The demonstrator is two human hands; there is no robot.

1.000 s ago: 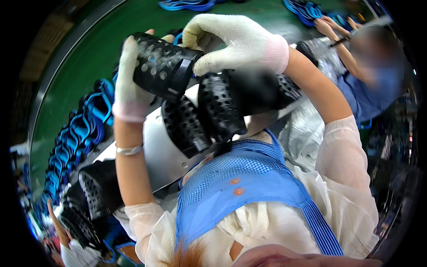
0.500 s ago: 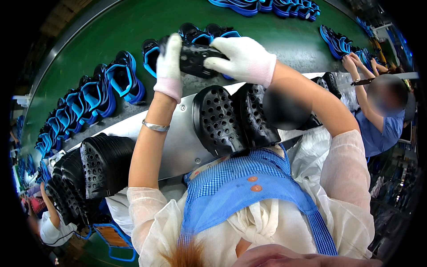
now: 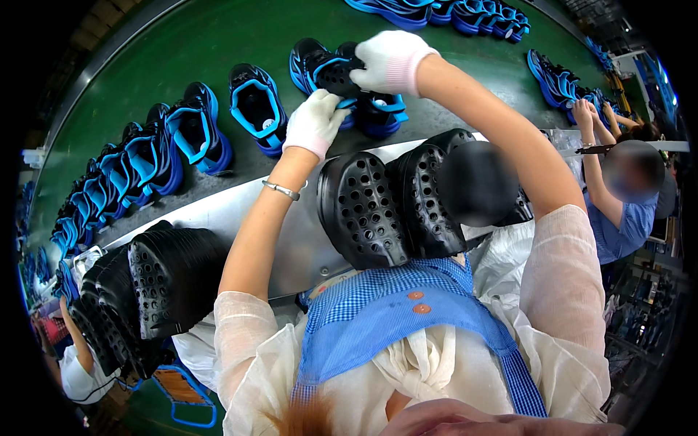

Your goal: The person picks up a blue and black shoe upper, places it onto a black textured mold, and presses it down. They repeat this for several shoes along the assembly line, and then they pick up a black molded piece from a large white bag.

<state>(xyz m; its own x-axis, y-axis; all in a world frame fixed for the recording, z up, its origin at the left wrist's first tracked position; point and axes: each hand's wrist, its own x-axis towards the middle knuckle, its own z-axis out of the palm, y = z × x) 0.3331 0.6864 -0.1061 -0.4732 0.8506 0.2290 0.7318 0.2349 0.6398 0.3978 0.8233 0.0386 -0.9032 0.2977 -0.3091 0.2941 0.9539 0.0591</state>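
A black-and-blue sneaker (image 3: 304, 59) stands on the green work surface, its opening toward me. My right hand (image 3: 392, 64), in a white glove, grips a black perforated plastic shoe insert (image 3: 338, 78) that sits partly inside this sneaker's opening. My gloved left hand (image 3: 315, 125) is closed with its fingertips on the sneaker's heel edge. Another sneaker (image 3: 384, 120) stands close on the right, partly covered by my right hand. Left of my hands is a sneaker (image 3: 256, 109) with its blue-lined opening showing.
Stacked black perforated inserts (image 3: 365, 211) stand on the metal ledge (image 3: 298, 243) before me, and more stacks (image 3: 174, 280) are at the left. Rows of sneakers (image 3: 131, 163) line the green surface (image 3: 174, 54). A co-worker in blue (image 3: 627, 221) handles sneakers at the right.
The insert has gone from being held between both hands into the sneaker's opening. My left hand has moved right and nearer to me, onto the heel; my right hand has moved slightly farther away.
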